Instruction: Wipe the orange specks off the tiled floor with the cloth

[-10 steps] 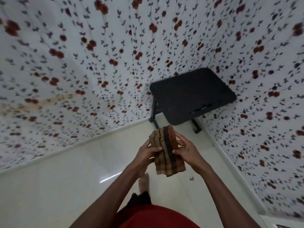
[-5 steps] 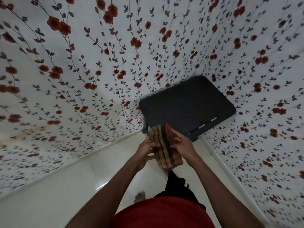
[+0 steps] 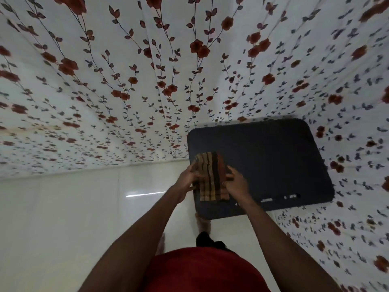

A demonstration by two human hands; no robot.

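Both hands, left hand [image 3: 187,175] and right hand [image 3: 235,182], fingers closed on striped cloth [image 3: 212,175], bare tiled floor [image 3: 73,207] leftward

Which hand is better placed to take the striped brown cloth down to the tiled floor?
Left, marginally: the left hand holds the striped brown cloth beside open cream tiled floor; the right hand hangs over the dark table.

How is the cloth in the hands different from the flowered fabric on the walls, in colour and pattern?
The cloth is brown with dark and tan stripes; the flowered fabric is white with red flowers on thin dark stems. The cloth is small and folded, gripped by the left hand and right hand; the fabric covers both walls. Both are patterned textiles.
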